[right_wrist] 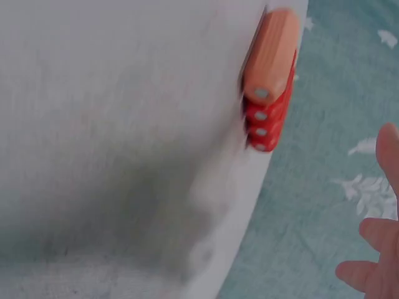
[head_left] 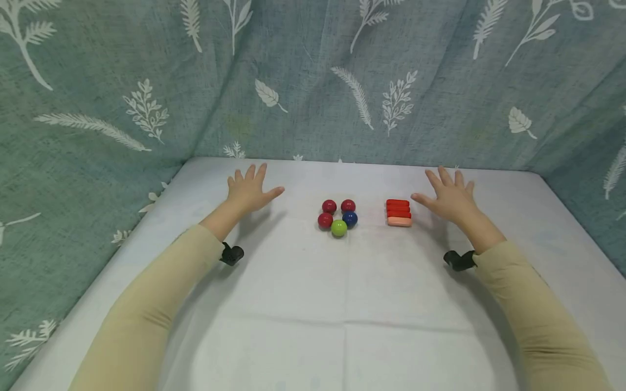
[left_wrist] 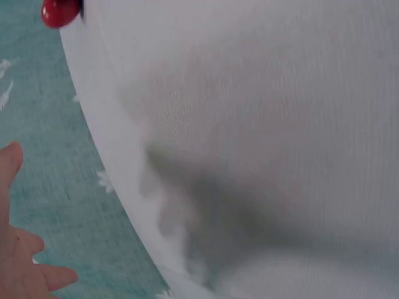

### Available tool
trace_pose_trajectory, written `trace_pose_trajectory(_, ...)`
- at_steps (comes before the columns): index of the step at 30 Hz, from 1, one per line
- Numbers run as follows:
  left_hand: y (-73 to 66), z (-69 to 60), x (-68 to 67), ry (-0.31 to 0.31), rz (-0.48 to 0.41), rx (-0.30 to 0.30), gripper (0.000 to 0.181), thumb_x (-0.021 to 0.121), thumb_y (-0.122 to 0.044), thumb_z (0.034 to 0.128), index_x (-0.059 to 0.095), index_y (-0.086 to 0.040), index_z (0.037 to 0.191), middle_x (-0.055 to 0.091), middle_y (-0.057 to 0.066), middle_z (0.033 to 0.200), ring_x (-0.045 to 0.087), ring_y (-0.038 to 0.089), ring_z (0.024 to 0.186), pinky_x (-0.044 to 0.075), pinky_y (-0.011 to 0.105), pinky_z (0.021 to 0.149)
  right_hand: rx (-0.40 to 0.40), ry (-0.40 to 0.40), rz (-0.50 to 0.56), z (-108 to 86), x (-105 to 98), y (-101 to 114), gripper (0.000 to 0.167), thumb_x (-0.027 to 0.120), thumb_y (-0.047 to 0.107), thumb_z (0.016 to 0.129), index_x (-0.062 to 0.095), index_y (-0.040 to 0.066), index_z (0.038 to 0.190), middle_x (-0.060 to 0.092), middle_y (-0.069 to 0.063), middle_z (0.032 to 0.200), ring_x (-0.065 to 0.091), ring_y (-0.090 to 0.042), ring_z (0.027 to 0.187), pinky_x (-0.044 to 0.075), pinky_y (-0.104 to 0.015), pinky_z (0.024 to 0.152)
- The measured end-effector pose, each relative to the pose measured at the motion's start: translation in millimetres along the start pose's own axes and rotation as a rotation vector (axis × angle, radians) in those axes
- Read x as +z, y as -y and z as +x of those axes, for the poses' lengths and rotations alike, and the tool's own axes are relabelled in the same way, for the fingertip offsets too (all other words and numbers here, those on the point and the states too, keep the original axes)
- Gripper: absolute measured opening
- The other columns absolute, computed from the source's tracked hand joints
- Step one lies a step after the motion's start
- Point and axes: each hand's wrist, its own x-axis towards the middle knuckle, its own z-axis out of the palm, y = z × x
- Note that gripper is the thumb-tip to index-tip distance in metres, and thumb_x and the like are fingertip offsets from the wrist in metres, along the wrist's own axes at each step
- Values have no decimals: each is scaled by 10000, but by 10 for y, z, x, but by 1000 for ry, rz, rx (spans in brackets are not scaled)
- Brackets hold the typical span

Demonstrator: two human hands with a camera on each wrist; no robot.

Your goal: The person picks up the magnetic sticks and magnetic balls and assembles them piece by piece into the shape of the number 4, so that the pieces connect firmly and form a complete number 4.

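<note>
Both hands hover with spread fingers and hold nothing. My left hand (head_left: pixel 246 191) is to the left of a group of balls: red balls (head_left: pixel 329 206), a blue ball (head_left: pixel 350 219) and a green ball (head_left: pixel 339 228). My right hand (head_left: pixel 452 198) is just right of a stack-like row of red sticks (head_left: pixel 398 208) with one orange stick (head_left: pixel 399 221) nearest me. In the left wrist view a red ball (left_wrist: pixel 60 12) shows at the top corner, the left hand (left_wrist: pixel 25 255) at the edge. The right wrist view shows the orange stick (right_wrist: pixel 272 56) and part of the right hand (right_wrist: pixel 380 249).
A white cloth (head_left: pixel 313 288) covers the table. Behind it and at both sides hangs a green-blue curtain (head_left: pixel 303 81) with white leaf patterns. Small black devices (head_left: pixel 232 254) are strapped at both wrists, below the beige sleeves (head_left: pixel 151 309).
</note>
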Motion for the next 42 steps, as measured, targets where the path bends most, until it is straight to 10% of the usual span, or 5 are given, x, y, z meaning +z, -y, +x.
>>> trace_pose_trajectory(17,-699,-620,251,-112,-6,402,513,603,-326,873,484,-78,1306,515,128,1278,540,308,1104,464,438,868,-203,-3,97,-346,117,222,618,587,239,894,314,28,1406,370,-299,1324,385,-453,1186,362,-567,934)
trace_pose_trajectory(42,-1109,-521,440,11,-263,414,461,688,-228,821,561,-81,1239,560,62,1263,490,225,1197,407,380,965,-262,19,137,-305,251,339,366,643,115,846,579,-27,1178,594,-195,1033,540,-269,832,481,-363,699)
